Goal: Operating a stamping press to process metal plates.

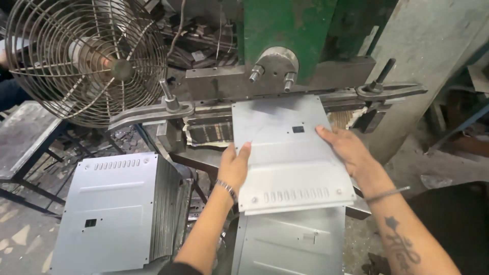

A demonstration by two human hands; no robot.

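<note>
Head view: both hands, left [235, 165] and right [346, 147], grip the flat grey slotted steel panel [290, 153] by its side edges at the green press [290, 35]; next, seating it squarely likely needs care.
</note>
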